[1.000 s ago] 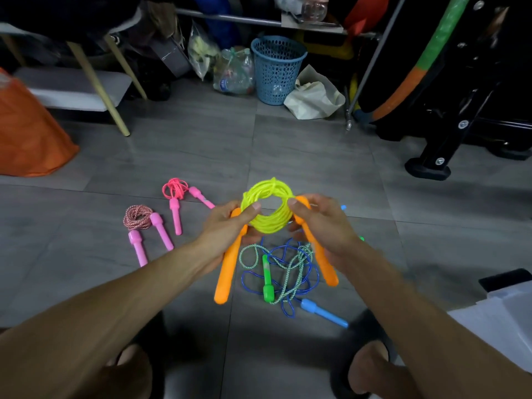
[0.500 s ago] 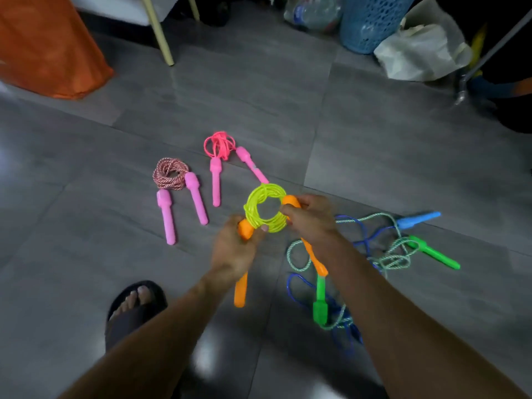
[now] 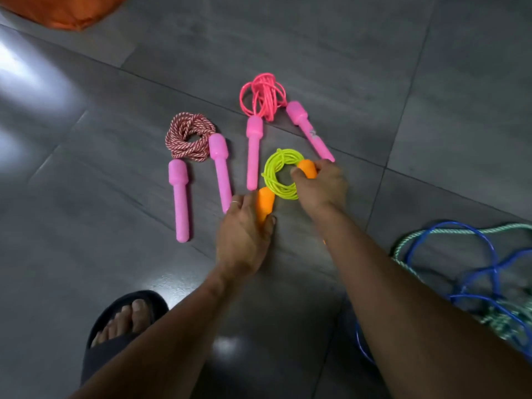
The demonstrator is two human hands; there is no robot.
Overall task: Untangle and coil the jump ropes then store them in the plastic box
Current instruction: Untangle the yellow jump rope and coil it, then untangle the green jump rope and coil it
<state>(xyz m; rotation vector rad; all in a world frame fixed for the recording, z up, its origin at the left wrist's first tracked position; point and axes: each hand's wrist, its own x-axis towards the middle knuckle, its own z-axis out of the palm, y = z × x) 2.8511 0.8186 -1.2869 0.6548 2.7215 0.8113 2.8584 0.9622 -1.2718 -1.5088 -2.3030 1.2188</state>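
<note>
A coiled yellow-green jump rope (image 3: 277, 180) with orange handles lies low at the grey floor. My left hand (image 3: 244, 240) grips its left orange handle (image 3: 264, 204). My right hand (image 3: 324, 188) holds the right orange handle (image 3: 307, 168) by its top. To the left lie two coiled ropes with pink handles: a red-and-white twisted rope (image 3: 188, 139) and a pink plastic rope (image 3: 263, 95). A tangle of blue rope (image 3: 472, 272) and green-white rope (image 3: 408, 243) lies at the right. No plastic box is in view.
My left foot in a black sandal (image 3: 115, 332) stands at the lower left. An orange bag (image 3: 66, 10) sits at the top left edge. Grey floor tiles (image 3: 288, 38) stretch beyond the ropes.
Both hands have carried the yellow-green coil forward and down to the floor, right of the pink-handled ropes. The view has tilted down and closer to the floor.
</note>
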